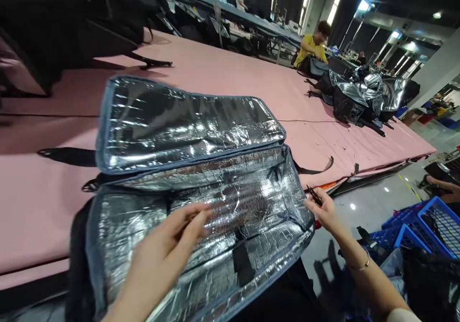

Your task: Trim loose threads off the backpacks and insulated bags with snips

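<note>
You have the silver foil-lined black fabric bag with blue-grey edging [233, 207] at the near edge of the long pink-covered table [233, 68], mouth up and tilted toward you, which probably gives you a clear look into its crinkled lining. Its flat foil-lined lid with the same blue-grey edging [194, 120] lies folded back on the far side, resting on the table, so it seems able to stay out of your way without a hand on it. Your left hand [168, 250] is over the near left part of the opening, fingers loosely bent and the thumb close to them; the fingertips are blurred, so whether they pinch anything cannot be told. Your right hand [325, 212] is closed around a small dark slim tool [315, 196], perhaps thread snips, just beside the bag's right end; holding it there likely keeps its tip close to the edging, though contact is unclear. A narrow black strap [68, 155] reaches out to the left and a thin black webbing strap [318, 169] to the right, both lying outside the opening. The black rectangular patch [243, 264] on the near inner wall is uncovered. The heap of black and silver bags [373, 92] sits well apart at the far right, which appears to leave your working spot uncrowded.
</note>
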Motion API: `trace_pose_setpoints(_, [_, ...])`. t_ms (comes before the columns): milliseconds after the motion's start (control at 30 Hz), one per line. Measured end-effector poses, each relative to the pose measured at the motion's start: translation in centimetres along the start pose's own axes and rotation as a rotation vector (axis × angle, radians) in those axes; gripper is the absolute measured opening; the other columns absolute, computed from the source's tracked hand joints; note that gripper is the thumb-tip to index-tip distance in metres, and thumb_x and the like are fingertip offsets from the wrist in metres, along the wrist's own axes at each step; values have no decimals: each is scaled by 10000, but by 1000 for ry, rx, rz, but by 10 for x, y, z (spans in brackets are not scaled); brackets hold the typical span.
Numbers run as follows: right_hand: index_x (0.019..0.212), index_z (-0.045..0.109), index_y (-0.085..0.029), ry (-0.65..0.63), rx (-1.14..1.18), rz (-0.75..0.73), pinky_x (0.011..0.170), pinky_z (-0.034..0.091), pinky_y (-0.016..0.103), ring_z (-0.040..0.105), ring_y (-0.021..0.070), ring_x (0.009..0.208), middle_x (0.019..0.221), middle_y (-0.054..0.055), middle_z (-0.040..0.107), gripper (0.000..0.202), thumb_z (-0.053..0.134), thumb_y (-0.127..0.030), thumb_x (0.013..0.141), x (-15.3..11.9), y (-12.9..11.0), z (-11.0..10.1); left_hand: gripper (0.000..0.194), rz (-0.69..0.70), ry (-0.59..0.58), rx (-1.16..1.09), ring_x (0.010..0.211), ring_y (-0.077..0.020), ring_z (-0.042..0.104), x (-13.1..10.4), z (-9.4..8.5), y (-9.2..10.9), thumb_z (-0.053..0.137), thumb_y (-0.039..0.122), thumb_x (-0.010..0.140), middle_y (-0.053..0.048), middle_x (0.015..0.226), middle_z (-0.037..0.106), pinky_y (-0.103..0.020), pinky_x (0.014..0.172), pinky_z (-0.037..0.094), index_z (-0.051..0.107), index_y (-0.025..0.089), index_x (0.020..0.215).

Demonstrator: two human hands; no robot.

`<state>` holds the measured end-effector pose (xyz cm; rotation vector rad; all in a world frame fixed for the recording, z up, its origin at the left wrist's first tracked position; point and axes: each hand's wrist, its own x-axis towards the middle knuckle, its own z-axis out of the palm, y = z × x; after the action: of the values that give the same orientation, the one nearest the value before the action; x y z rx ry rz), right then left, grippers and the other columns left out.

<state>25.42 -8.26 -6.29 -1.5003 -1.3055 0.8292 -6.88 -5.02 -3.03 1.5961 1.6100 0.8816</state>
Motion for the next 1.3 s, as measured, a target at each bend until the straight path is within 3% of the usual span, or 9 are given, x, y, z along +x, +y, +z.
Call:
trace_pose_setpoints(133, [754, 512, -194, -8, -172, -193, 592, 389, 234, 484, 124, 620, 671, -28, 512, 192, 574, -364, 818, 40, -30, 16, 466, -26, -93, -131, 692, -228, 653, 45, 15, 28, 484, 583, 679, -44, 826, 692, -337, 649, 507, 607, 219, 944])
trace_pose_setpoints(300, [895, 640, -222, -98, -463, -492, 707, 437, 257, 589, 157, 797, 895, 9, 641, 100, 581, -272, 832, 105, -76, 67, 439, 15, -25, -262, 684, -217, 652, 73, 31, 28, 505, 547, 672, -70, 905, 683, -347, 643, 522, 580, 199, 929])
trace_pose_setpoints(433, [1000, 660, -270, -208, -813, -500, 700, 427, 265, 600, 178, 905, 1040, 3, 641, 180, 552, -232, 862, 140, -100, 103, 366, 73, 34, -178, 713, -220, 656, 82, 36, 21, 462, 492, 748, -50, 834, 681, -347, 670, 516, 594, 203, 930])
trace_pose_setpoints(500, [958, 671, -256, -290, -945, -442, 680, 413, 271, 606, 194, 912, 999, 14, 659, 183, 515, -207, 876, 148, -108, 110, 328, 204, 122, -82, 766, -219, 649, 86, 37, 19, 433, 451, 800, -58, 880, 685, -354, 727, 506, 607, 206, 930])
trace_pose_setpoints(633, [847, 682, -229, -372, -1007, -377, 619, 387, 270, 626, 214, 845, 877, 36, 689, 168, 520, -256, 880, 155, -120, 110, 337, 564, 393, 261, 899, -251, 588, 92, 33, 19, 373, 363, 882, -104, 995, 678, -381, 792, 464, 653, 191, 956])
trace_pose_setpoints(700, [830, 682, -226, -409, -1020, -358, 592, 375, 268, 629, 221, 822, 838, 40, 694, 176, 539, -318, 878, 155, -123, 108, 335, 623, 421, 440, 865, -265, 561, 96, 29, 22, 381, 349, 890, -88, 977, 689, -386, 744, 448, 677, 206, 951])
trace_pose_setpoints(967, [950, 628, -223, -401, -826, -409, 672, 400, 260, 614, 189, 876, 946, 13, 674, 172, 627, -354, 840, 149, -119, 101, 267, 371, 98, 571, 867, -258, 569, 116, 10, 37, 454, 387, 835, -27, 893, 691, -349, 684, 390, 685, 255, 853])
trace_pose_setpoints(1100, [1066, 566, -194, -290, -844, -692, 769, 402, 288, 564, 185, 942, 1036, 55, 620, 214, 585, -299, 881, 155, -113, 91, 267, 286, 53, 544, 882, -239, 596, 121, 7, 41, 421, 366, 816, -9, 906, 691, -320, 664, 373, 670, 270, 798])
trace_pose_setpoints(1300, [1017, 585, -185, -408, -971, -1100, 733, 337, 310, 516, 196, 915, 994, 65, 615, 127, 534, -224, 907, 165, -107, 79, 275, 229, 25, 530, 828, -252, 617, 123, 6, 45, 410, 384, 795, -10, 862, 702, -308, 613, 349, 665, 285, 762])
